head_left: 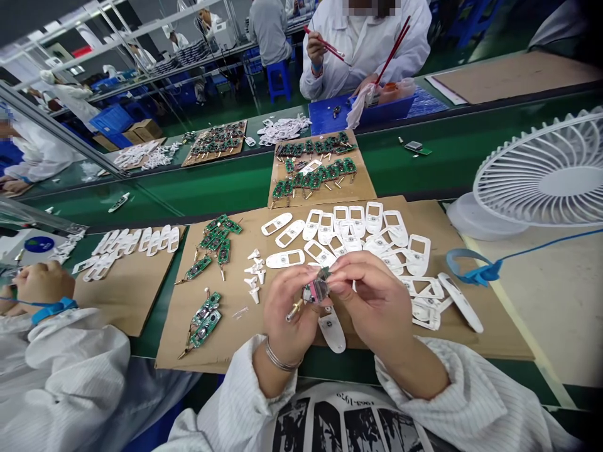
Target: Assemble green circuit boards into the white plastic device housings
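Observation:
Between my two hands is a small circuit board [316,289] with a brass-coloured metal tip pointing down to the left. My left hand [289,307] grips it from the left side. The fingers of my right hand [370,292] pinch its upper right edge. Just below my hands lies a white plastic housing [332,331], partly covered by them. Many more white housings [348,232] are spread on the cardboard beyond my hands. To the left are green circuit boards [206,317] and a little heap of small white plastic parts [255,273].
A white fan [546,176] stands at the right, near a blue wrist strap [473,267] with its cord. Ahead, a cardboard sheet [325,194] carries rows of boards. A co-worker [367,50] holds red-handled tools opposite; another person's hand [44,289] is at left.

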A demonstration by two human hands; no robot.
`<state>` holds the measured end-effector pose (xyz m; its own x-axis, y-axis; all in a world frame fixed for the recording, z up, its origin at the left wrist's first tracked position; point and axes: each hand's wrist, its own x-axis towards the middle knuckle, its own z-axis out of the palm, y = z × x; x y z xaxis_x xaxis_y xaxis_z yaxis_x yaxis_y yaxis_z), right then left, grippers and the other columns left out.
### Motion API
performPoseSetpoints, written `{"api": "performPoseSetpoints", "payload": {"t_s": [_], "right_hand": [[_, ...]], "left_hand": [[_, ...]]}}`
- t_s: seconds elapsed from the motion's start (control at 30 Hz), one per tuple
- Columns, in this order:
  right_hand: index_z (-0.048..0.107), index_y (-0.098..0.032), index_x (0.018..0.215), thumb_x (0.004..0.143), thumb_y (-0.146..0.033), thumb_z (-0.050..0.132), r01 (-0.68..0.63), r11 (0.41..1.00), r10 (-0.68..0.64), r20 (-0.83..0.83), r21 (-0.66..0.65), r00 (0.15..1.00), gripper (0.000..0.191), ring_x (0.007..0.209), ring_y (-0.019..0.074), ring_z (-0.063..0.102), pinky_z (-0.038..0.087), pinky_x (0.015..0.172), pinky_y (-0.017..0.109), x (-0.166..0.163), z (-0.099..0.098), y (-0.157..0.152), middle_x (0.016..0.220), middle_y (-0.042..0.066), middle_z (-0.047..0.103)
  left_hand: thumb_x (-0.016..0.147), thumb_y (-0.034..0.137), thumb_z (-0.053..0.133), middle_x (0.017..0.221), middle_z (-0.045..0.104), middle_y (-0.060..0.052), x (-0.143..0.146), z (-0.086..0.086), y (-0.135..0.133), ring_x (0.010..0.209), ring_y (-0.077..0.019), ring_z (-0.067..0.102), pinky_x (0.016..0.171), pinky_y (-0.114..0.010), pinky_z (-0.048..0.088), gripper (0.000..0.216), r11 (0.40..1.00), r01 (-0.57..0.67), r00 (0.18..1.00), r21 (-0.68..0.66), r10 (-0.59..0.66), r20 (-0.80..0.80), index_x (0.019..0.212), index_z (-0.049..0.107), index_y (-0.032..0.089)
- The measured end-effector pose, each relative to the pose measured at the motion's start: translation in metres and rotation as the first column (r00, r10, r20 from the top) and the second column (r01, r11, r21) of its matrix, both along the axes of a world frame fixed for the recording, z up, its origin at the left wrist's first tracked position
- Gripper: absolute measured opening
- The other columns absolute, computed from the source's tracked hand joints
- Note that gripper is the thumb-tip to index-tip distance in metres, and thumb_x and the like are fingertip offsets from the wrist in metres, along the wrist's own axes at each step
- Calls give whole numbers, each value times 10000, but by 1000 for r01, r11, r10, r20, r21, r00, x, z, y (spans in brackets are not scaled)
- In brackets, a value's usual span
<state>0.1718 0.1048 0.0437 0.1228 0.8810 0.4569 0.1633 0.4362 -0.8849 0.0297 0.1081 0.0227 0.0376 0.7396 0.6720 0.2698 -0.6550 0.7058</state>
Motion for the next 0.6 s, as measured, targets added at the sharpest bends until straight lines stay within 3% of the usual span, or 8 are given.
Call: {"api": "performPoseSetpoints", "payload": {"t_s": [0.17,0.3,0.43,0.6], "right_hand": [[681,-283,1102,837,-245,692,-66,997,67,45,-32,997,268,932,183,592,491,764,333,13,3,9,1096,59,612],[716,-258,933,780,-219,749,-111,994,109,99,17,989,161,1013,185,594,460,913,345,14,10,8,1033,39,622],[696,-244,826,791,-212,734,-145,988,149,84,-57,985,61,1010,174,598,460,910,328,13,16,8,1017,26,615],[653,-229,783,837,-194,673,-208,970,222,105,-126,969,67,989,156,587,456,875,296,15,23,6,1002,16,603]], "left_hand": [[824,63,637,1032,639,-49,-9,10,6,1003,-193,651,882,-376,557,399,981,-31,980,193,69,-189,1184,586,226],[857,78,595,1035,643,-64,-13,12,10,1024,-203,654,878,-393,572,367,959,-2,967,284,74,-243,1198,570,210],[833,66,632,1045,656,-74,-14,11,11,1040,-212,655,882,-403,578,365,946,56,972,320,22,-235,1174,570,180],[830,64,647,1017,687,-51,-15,12,11,1041,-199,662,844,-350,587,276,918,62,959,392,54,-279,1082,614,173]]}}
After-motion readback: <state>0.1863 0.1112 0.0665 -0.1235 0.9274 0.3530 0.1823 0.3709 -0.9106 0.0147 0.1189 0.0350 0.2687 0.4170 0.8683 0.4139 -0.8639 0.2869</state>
